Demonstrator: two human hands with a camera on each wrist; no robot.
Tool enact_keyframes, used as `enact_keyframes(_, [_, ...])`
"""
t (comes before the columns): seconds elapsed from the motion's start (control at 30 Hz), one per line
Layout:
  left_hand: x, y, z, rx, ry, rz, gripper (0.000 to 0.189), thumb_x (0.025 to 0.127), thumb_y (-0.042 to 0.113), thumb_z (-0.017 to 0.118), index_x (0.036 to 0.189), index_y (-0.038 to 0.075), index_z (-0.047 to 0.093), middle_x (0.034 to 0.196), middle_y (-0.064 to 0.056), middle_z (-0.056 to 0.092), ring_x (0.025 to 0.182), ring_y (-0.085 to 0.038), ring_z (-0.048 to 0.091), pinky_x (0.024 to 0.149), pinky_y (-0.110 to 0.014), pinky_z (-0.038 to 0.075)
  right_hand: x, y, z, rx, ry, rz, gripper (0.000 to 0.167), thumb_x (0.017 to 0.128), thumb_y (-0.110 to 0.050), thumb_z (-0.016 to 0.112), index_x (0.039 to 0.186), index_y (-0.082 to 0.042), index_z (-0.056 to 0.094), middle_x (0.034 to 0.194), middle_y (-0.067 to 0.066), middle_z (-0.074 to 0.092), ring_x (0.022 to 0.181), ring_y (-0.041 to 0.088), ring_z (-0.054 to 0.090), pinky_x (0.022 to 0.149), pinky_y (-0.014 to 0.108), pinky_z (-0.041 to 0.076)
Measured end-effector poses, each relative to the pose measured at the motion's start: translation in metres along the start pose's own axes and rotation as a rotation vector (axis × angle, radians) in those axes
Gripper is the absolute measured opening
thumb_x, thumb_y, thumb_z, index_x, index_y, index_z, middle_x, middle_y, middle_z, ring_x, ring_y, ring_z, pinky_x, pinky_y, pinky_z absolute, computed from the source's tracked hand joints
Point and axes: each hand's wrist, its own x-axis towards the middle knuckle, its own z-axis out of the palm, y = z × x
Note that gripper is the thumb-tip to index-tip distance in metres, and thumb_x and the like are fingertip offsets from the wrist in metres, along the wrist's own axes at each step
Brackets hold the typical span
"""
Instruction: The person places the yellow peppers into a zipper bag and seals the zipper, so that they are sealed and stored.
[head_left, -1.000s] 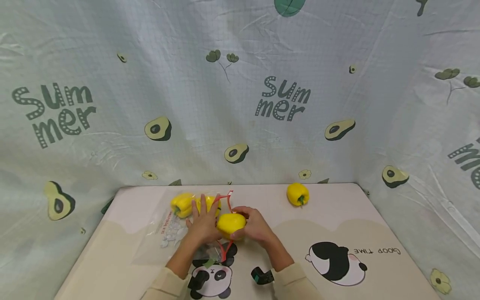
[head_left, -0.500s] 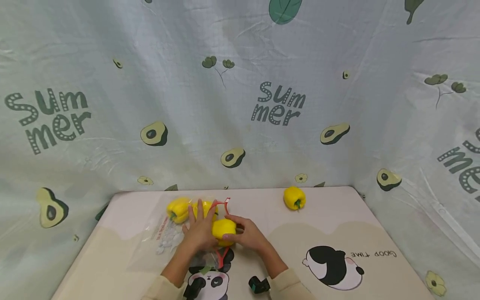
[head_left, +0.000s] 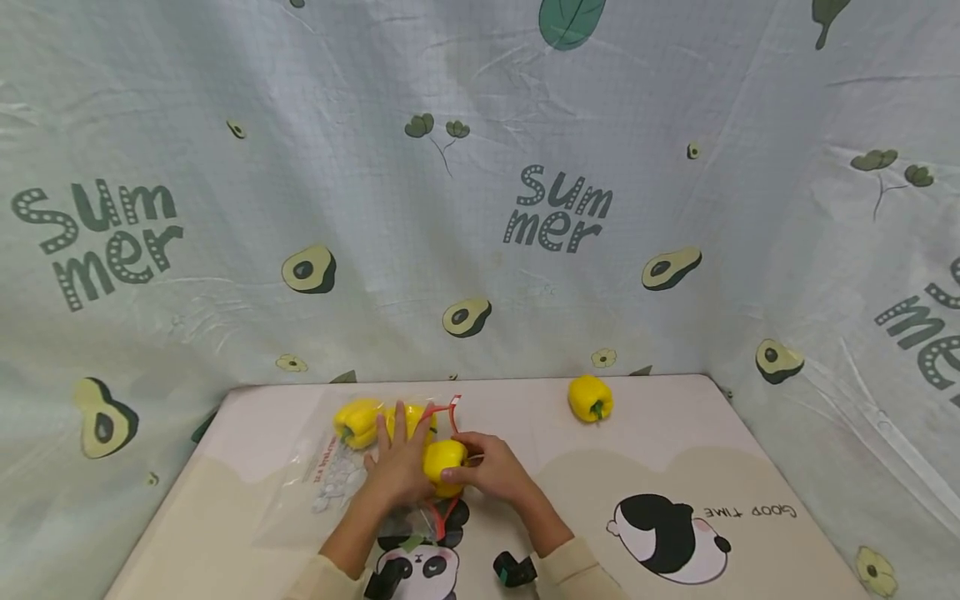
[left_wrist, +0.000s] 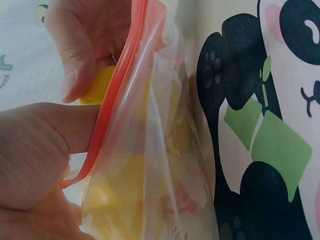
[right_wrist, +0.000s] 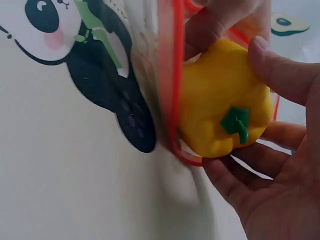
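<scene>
My right hand (head_left: 491, 473) holds a yellow bell pepper (right_wrist: 227, 100) between thumb and fingers, its green stem turned toward the right wrist camera. The pepper sits at the mouth of a clear zip bag (left_wrist: 165, 130) with red edging, partly inside it. My left hand (head_left: 401, 471) holds the bag's mouth apart, the thumb behind the red edge and the other fingers spread over the top. Two more yellow bell peppers show at the bag in the head view: one pepper (head_left: 358, 421) at the left, the other (head_left: 420, 421) partly hidden by my left fingers.
Another yellow bell pepper (head_left: 590, 398) lies at the back right of the table (head_left: 660, 450). A patterned curtain (head_left: 375, 208) hangs behind the table. Panda and puppy drawings are printed on the tabletop.
My right hand has moved slightly left, pushing the bell pepper further into the bag's mouth. The left hand stays at the bag. The head view has tilted slightly.
</scene>
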Motion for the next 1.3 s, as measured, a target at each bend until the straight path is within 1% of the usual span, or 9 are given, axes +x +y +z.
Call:
enact_keyframes(0.13, [0.000,0.000,0.000,0.012,-0.006,0.002,0.119,0.067,0.006,0.091,0.166,0.024,0.028,0.175,-0.022,-0.005,0.158,-0.057,-0.011,0.111,-0.090,0.010,0.001,0.001,0.004,0.077,-0.011,-0.022,0.065,0.092,-0.025,0.080,0.145,0.003,0.054,0.143,0.020,0.063,0.124,0.034,0.067,0.105,0.047,0.058])
enact_keyframes(0.27, [0.000,0.001,0.000,0.025,-0.009,0.002,0.120,0.068,0.008,0.091,0.166,0.026,0.025,0.175,-0.022,-0.007,0.158,-0.058,-0.010,0.111,-0.090,0.012,0.002,0.002,0.007,0.129,0.002,-0.033,0.061,0.090,-0.021,0.081,0.141,0.000,0.057,0.143,0.019,0.062,0.127,0.036,0.065,0.108,0.048,0.056])
enact_keyframes(0.47, [0.002,0.001,-0.001,0.034,-0.015,0.007,0.120,0.067,0.006,0.090,0.166,0.026,0.026,0.176,-0.021,-0.006,0.158,-0.057,-0.011,0.111,-0.090,0.012,0.004,0.002,0.008,0.127,0.021,-0.022,0.061,0.088,-0.017,0.082,0.144,-0.006,0.059,0.146,0.015,0.062,0.122,0.034,0.066,0.107,0.050,0.057])
enact_keyframes(0.63, [0.001,0.002,-0.001,0.047,-0.019,0.008,0.119,0.069,0.010,0.091,0.167,0.026,0.024,0.176,-0.022,-0.006,0.158,-0.058,-0.011,0.111,-0.090,0.012,0.005,0.002,0.010,0.112,0.000,-0.026,0.065,0.090,-0.024,0.082,0.147,-0.005,0.056,0.147,0.015,0.062,0.126,0.034,0.066,0.107,0.047,0.056])
enact_keyframes(0.73, [0.001,0.002,-0.001,0.052,-0.022,0.007,0.119,0.069,0.011,0.092,0.166,0.025,0.025,0.176,-0.022,-0.005,0.158,-0.058,-0.010,0.111,-0.090,0.013,0.004,0.003,0.008,0.163,-0.021,-0.042,0.059,0.093,-0.018,0.077,0.145,-0.001,0.055,0.145,0.019,0.062,0.128,0.037,0.065,0.110,0.048,0.054])
enact_keyframes(0.87, [0.001,0.001,-0.001,0.048,-0.030,0.004,0.121,0.066,0.005,0.090,0.166,0.026,0.025,0.176,-0.022,-0.006,0.158,-0.058,-0.010,0.111,-0.089,0.013,0.004,0.005,0.004,0.222,-0.039,-0.049,0.047,0.094,-0.006,0.070,0.138,0.002,0.057,0.139,0.022,0.064,0.127,0.038,0.065,0.112,0.049,0.053])
enact_keyframes(1.03, [0.000,0.001,-0.001,0.039,-0.032,0.005,0.120,0.065,0.003,0.089,0.166,0.023,0.028,0.175,-0.022,-0.005,0.158,-0.058,-0.010,0.112,-0.089,0.012,0.006,0.004,0.007,0.149,-0.052,-0.061,0.045,0.095,-0.012,0.072,0.138,-0.004,0.062,0.139,0.016,0.067,0.127,0.033,0.066,0.111,0.046,0.054])
enact_keyframes(1.13, [-0.001,0.000,-0.001,0.031,-0.031,0.008,0.117,0.065,0.006,0.090,0.165,0.021,0.030,0.175,-0.023,-0.005,0.157,-0.058,-0.011,0.112,-0.089,0.011,0.006,0.002,0.010,0.106,-0.035,-0.052,0.048,0.095,-0.018,0.075,0.140,-0.008,0.063,0.137,0.013,0.068,0.125,0.031,0.067,0.109,0.045,0.056])
enact_keyframes(1.3, [-0.003,0.001,-0.002,0.031,-0.026,0.012,0.114,0.066,0.006,0.090,0.164,0.019,0.032,0.175,-0.023,-0.004,0.158,-0.058,-0.010,0.111,-0.089,0.013,0.006,0.002,0.011,0.138,0.004,-0.043,0.040,0.092,-0.010,0.076,0.129,-0.002,0.063,0.128,0.017,0.070,0.118,0.033,0.069,0.108,0.047,0.056])
